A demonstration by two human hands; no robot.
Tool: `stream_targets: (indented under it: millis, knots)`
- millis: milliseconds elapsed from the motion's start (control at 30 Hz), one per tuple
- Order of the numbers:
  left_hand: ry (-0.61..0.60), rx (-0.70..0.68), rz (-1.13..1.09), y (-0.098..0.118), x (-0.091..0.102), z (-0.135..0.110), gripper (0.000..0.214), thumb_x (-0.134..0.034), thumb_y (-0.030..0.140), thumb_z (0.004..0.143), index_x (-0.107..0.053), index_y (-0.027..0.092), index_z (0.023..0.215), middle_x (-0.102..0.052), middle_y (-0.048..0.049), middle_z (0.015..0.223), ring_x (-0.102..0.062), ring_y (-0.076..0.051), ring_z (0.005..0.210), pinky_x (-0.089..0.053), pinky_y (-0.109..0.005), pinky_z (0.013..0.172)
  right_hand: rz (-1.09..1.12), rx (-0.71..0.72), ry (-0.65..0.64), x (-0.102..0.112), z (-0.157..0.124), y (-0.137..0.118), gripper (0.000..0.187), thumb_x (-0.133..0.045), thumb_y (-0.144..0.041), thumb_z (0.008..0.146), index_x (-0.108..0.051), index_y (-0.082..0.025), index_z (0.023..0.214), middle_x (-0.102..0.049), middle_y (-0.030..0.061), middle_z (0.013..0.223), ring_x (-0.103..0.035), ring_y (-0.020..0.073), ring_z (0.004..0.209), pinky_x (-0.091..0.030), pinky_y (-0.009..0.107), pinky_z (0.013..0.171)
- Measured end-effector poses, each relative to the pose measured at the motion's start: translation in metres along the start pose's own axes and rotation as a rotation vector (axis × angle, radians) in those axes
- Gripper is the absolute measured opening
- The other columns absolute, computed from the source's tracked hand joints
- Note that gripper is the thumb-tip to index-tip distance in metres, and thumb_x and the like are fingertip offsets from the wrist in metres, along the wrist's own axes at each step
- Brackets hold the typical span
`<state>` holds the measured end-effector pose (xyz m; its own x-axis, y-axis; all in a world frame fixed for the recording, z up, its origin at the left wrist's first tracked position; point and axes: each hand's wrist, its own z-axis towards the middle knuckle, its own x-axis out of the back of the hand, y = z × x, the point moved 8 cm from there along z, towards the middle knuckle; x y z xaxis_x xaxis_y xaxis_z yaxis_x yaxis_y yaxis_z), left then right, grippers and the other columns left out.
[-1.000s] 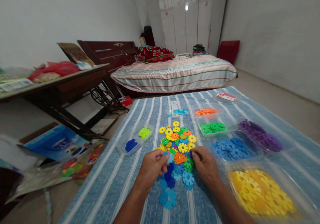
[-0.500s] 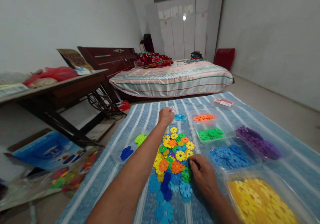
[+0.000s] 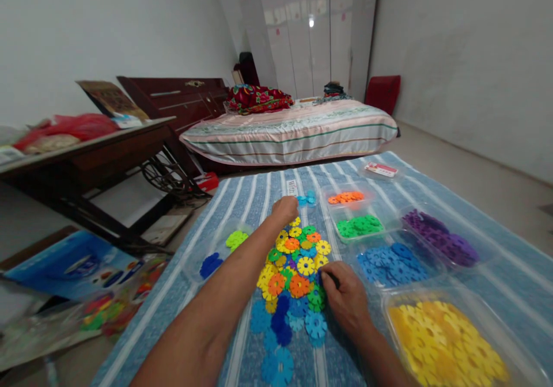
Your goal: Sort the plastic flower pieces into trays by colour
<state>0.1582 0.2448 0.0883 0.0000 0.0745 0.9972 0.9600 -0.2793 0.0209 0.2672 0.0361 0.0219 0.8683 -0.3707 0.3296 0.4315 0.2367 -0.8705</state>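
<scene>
A heap of colourful notched plastic discs (image 3: 306,266) lies on the striped cloth between my forearms. My left hand (image 3: 285,209) is closed at the far end of the heap, beside a clear tray with a few light blue discs (image 3: 307,198). Its fingertips face away, so whatever they hold is hidden. At the heap's right edge, the thumb and forefinger of my right hand (image 3: 345,289) pinch a dark blue disc (image 3: 320,278). Dark blue discs (image 3: 281,319) and lighter blue discs (image 3: 277,366) spread from the near end of the heap.
To the right stand clear trays of orange discs (image 3: 346,197), green discs (image 3: 359,226), blue discs (image 3: 392,265), purple discs (image 3: 440,238) and yellow discs (image 3: 444,341). Another tray (image 3: 190,260), at left, holds lime and dark blue discs. A bed (image 3: 289,133) stands beyond.
My left hand has drawn back slightly from the light blue discs' tray toward the heap, uncovering printed lettering behind it. My right hand stays at the heap's edge. The view has shifted slightly.
</scene>
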Motion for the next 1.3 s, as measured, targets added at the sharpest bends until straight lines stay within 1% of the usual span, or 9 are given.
stream_targets:
  millis: [200,367,467,633,733,833,1033,1167,1300]
  knots:
    - [-0.006,-0.083,0.012,0.004,-0.001,-0.02,0.021,-0.055,0.01,0.072,-0.073,0.017,0.079,-0.073,-0.0115,0.09,-0.066,-0.026,0.096,-0.048,-0.029,0.084,-0.005,0.005,0.004,0.001,0.001,-0.001,0.017,-0.047,-0.022,0.084,-0.064,-0.022,0.081,-0.066,0.0039,0.081,-0.059,0.0204,0.08,-0.044,0.032,0.075]
    - [0.079,-0.147,-0.051,-0.002,0.0,-0.026,0.039,-0.051,0.011,0.079,-0.066,0.017,0.114,-0.068,-0.009,0.117,-0.06,-0.021,0.112,-0.043,-0.024,0.095,-0.01,0.013,-0.004,0.0,0.001,-0.001,0.017,-0.047,-0.023,0.084,-0.064,-0.021,0.081,-0.065,0.0042,0.081,-0.059,0.0202,0.081,-0.043,0.031,0.075]
    - [0.132,-0.142,-0.077,-0.01,0.002,-0.028,0.043,-0.05,0.012,0.08,-0.06,0.018,0.122,-0.067,-0.0053,0.12,-0.06,-0.018,0.111,-0.043,-0.021,0.095,-0.005,0.013,0.001,0.001,0.001,0.0,0.017,-0.047,-0.024,0.084,-0.064,-0.021,0.081,-0.065,0.0042,0.081,-0.059,0.0198,0.081,-0.043,0.031,0.075]
    - [0.221,0.011,-0.045,-0.029,0.001,-0.042,0.032,-0.048,0.017,0.083,-0.063,0.015,0.112,-0.066,-0.0099,0.112,-0.061,-0.022,0.105,-0.046,-0.03,0.092,-0.01,0.0,-0.023,-0.002,0.001,0.003,0.018,-0.047,-0.023,0.085,-0.064,-0.02,0.081,-0.064,0.0049,0.083,-0.058,0.0199,0.082,-0.042,0.031,0.075]
    - [0.191,0.127,-0.011,-0.036,-0.009,-0.053,0.026,-0.047,0.024,0.085,-0.069,0.013,0.093,-0.067,-0.0146,0.103,-0.063,-0.026,0.099,-0.049,-0.034,0.084,-0.014,-0.007,-0.029,-0.002,0.001,0.003,0.019,-0.046,-0.023,0.085,-0.064,-0.019,0.082,-0.064,0.0049,0.083,-0.058,0.0201,0.082,-0.042,0.031,0.076]
    - [0.135,0.207,0.008,-0.034,-0.02,-0.057,0.03,-0.05,0.036,0.084,-0.071,0.014,0.084,-0.068,-0.0162,0.099,-0.064,-0.029,0.099,-0.05,-0.036,0.081,0.0,-0.004,-0.031,-0.003,0.001,0.002,0.019,-0.046,-0.024,0.085,-0.064,-0.019,0.082,-0.064,0.0049,0.082,-0.058,0.0201,0.082,-0.042,0.032,0.076]
    - [0.109,0.359,-0.001,-0.027,-0.035,-0.047,0.048,-0.051,0.053,0.082,-0.071,0.014,0.099,-0.064,-0.0185,0.115,-0.056,-0.033,0.113,-0.046,-0.042,0.09,0.014,0.002,-0.025,-0.004,0.001,0.004,0.018,-0.046,-0.023,0.085,-0.064,-0.02,0.082,-0.064,0.0046,0.082,-0.058,0.02,0.082,-0.042,0.031,0.077]
    - [0.149,0.413,-0.017,-0.021,-0.037,-0.045,0.046,-0.052,0.051,0.082,-0.07,0.015,0.103,-0.062,-0.0167,0.118,-0.054,-0.031,0.115,-0.043,-0.042,0.094,0.011,0.004,-0.025,-0.003,0.002,0.003,0.017,-0.047,-0.022,0.084,-0.064,-0.02,0.081,-0.064,0.0044,0.082,-0.058,0.0197,0.082,-0.042,0.031,0.076]
    - [0.154,0.408,-0.001,-0.016,-0.034,-0.046,0.041,-0.051,0.045,0.084,-0.071,0.015,0.103,-0.063,-0.0165,0.116,-0.056,-0.03,0.113,-0.044,-0.041,0.093,0.004,0.011,-0.022,-0.003,0.002,0.002,0.017,-0.047,-0.022,0.084,-0.064,-0.02,0.081,-0.064,0.0042,0.082,-0.058,0.0194,0.081,-0.042,0.03,0.075]
